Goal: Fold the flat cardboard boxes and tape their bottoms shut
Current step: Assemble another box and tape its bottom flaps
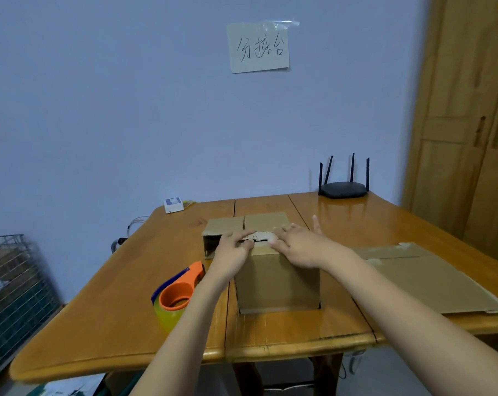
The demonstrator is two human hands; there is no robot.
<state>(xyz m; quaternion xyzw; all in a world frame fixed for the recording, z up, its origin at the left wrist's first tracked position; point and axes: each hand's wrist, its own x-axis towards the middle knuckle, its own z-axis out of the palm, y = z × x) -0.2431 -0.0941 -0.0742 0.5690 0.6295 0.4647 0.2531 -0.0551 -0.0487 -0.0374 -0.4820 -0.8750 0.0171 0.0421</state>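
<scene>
A brown cardboard box (pixel 276 278) stands upright in the middle of the wooden table (pixel 105 304). Its far flaps (pixel 247 224) lie folded over the top. My left hand (pixel 233 250) presses on the top edge at the left, fingers curled on a torn flap edge. My right hand (pixel 296 244) lies flat on the top at the right, fingers spread. An orange tape dispenser (pixel 179 290) with a roll of clear yellowish tape rests on the table left of the box, untouched.
A flat cardboard sheet (pixel 430 278) lies at the table's right edge. A black router (pixel 343 190) and a small white device (pixel 173 204) sit at the far edge. A wire rack (pixel 10 287) stands left of the table, a wooden wardrobe (pixel 470 124) at the right.
</scene>
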